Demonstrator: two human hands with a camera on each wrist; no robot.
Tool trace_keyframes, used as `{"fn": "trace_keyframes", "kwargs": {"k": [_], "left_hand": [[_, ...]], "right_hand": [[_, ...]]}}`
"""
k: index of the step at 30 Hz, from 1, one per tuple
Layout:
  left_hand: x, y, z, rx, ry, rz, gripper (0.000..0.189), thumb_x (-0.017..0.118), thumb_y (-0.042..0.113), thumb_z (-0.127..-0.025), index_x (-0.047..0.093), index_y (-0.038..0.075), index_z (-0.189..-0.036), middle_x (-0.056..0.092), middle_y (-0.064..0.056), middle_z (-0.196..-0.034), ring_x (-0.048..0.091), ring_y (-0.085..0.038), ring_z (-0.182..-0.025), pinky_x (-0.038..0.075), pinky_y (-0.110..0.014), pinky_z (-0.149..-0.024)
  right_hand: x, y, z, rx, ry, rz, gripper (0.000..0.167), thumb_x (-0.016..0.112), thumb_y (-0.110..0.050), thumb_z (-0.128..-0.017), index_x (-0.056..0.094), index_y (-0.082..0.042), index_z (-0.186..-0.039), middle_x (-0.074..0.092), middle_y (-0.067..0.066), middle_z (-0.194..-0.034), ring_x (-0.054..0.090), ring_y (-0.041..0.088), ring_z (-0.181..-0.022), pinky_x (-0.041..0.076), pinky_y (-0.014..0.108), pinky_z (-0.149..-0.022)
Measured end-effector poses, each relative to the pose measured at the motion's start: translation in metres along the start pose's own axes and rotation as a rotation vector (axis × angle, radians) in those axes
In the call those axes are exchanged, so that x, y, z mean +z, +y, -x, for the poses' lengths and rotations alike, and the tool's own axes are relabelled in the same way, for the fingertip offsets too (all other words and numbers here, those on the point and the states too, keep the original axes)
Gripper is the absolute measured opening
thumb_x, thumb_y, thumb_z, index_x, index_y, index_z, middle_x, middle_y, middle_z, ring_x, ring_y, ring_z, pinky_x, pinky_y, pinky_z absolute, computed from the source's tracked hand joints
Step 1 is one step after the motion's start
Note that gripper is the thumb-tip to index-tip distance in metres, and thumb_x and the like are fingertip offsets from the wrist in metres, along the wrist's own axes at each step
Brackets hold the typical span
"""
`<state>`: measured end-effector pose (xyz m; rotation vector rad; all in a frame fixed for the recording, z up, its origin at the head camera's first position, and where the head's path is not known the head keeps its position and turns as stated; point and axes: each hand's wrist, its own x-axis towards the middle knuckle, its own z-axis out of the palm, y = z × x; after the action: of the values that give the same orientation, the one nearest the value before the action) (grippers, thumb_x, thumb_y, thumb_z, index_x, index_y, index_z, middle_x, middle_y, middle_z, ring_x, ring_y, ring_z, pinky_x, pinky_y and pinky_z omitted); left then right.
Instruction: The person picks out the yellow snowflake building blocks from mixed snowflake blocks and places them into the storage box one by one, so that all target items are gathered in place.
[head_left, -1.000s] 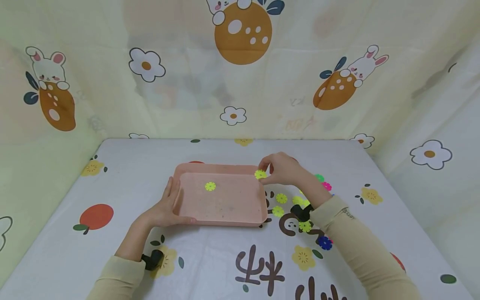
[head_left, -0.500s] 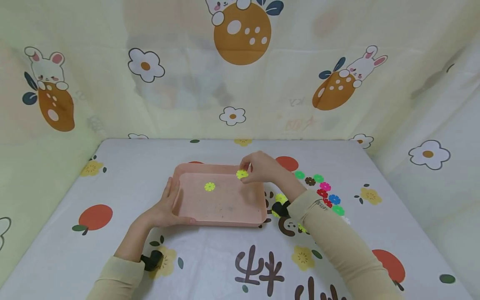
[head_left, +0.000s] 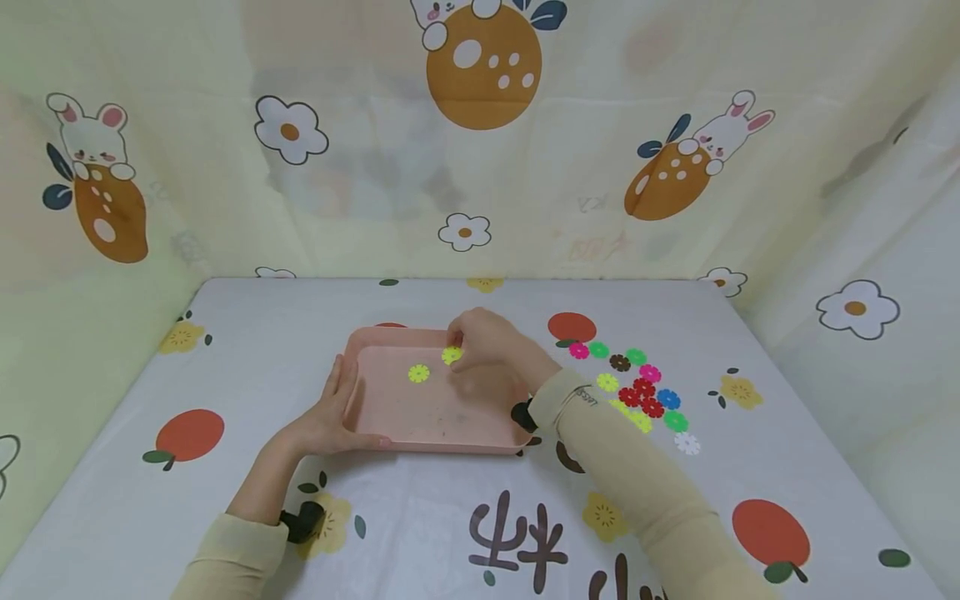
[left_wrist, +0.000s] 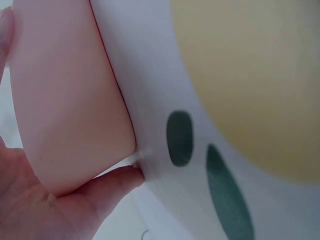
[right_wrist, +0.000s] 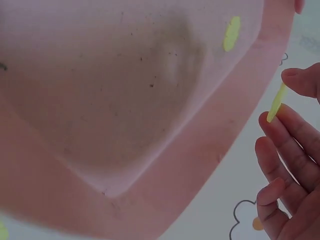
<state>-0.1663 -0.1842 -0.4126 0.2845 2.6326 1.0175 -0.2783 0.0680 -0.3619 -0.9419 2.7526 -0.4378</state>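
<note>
A shallow pink tray [head_left: 442, 446] lies at the middle of the table. My left hand [head_left: 326, 417] rests at its near left corner, straight fingers along the left wall and thumb along the front; the left wrist view shows the palm right at the tray corner [left_wrist: 75, 115]. Over the tray's back part, my right hand [head_left: 487, 346] pinches a yellow flower-shaped disc [head_left: 452, 356] between thumb and fingertips. The right wrist view shows that disc [right_wrist: 276, 104] edge-on, above the rim. A second yellow disc [head_left: 418, 373] lies on the tray floor, left of the held one.
Right of the tray lie several loose flower-shaped discs, among them red ones [head_left: 642, 392], a blue one [head_left: 669, 399], green ones [head_left: 675, 421] and a white one [head_left: 687, 443]. The right sleeve [head_left: 637, 467] hides part of the table there. A patterned curtain [head_left: 360, 200] hangs behind the table.
My right hand has moved left from the tray's right rim to over its inside, carrying the yellow disc. My left hand and the tray have stayed in place.
</note>
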Motion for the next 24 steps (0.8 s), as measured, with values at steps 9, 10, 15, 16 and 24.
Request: {"fn": "trace_keyframes", "kwargs": {"k": [9,10,15,16,24], "left_hand": [[0.0,-0.002,-0.002,-0.013,-0.008,-0.005,0.129,0.077,0.053,-0.063,-0.011,0.008,-0.145,-0.027,-0.016,-0.146,-0.007,-0.045,-0.134,0.015,-0.062,-0.101],[0.0,-0.002,-0.002,-0.012,-0.008,-0.005,0.129,0.078,0.053,-0.063,-0.011,0.008,-0.145,-0.027,-0.016,-0.146,-0.007,-0.045,-0.134,0.015,-0.063,-0.1],[0.0,-0.002,-0.001,-0.01,-0.004,-0.015,0.129,0.077,0.054,-0.063,-0.01,0.007,-0.145,-0.026,-0.017,-0.147,-0.006,-0.046,-0.133,0.016,-0.062,-0.101],[0.0,-0.002,-0.001,-0.01,-0.004,-0.016,0.129,0.077,0.054,-0.063,-0.01,0.006,-0.145,-0.026,-0.017,-0.147,-0.006,-0.046,-0.133,0.016,-0.062,-0.101],[0.0,-0.001,-0.001,-0.016,-0.008,-0.021,0.129,0.077,0.054,-0.063,-0.009,0.006,-0.146,-0.026,-0.017,-0.147,-0.005,-0.046,-0.133,0.017,-0.062,-0.1]], "right_hand": [[0.016,-0.005,-0.009,0.201,-0.074,-0.094,0.019,0.074,-0.021,-0.07,0.064,-0.02,-0.087,0.057,-0.005,-0.087,0.05,0.014,-0.085,0.044,0.035,-0.069],[0.018,-0.005,-0.01,0.194,-0.072,-0.094,0.018,0.074,-0.02,-0.07,0.065,-0.019,-0.086,0.058,-0.005,-0.086,0.05,0.014,-0.084,0.044,0.035,-0.068],[0.026,-0.005,-0.013,0.154,-0.054,-0.088,0.016,0.074,-0.013,-0.07,0.065,-0.015,-0.083,0.059,-0.003,-0.081,0.051,0.015,-0.081,0.045,0.026,-0.07],[0.027,-0.005,-0.013,0.158,-0.049,-0.09,0.015,0.073,-0.012,-0.07,0.064,-0.015,-0.082,0.059,-0.004,-0.081,0.051,0.015,-0.081,0.045,0.026,-0.069],[0.035,-0.012,-0.019,0.217,-0.063,-0.065,0.021,0.075,-0.011,-0.068,0.062,-0.015,-0.084,0.058,-0.003,-0.083,0.049,0.016,-0.082,0.044,0.027,-0.069]]}}
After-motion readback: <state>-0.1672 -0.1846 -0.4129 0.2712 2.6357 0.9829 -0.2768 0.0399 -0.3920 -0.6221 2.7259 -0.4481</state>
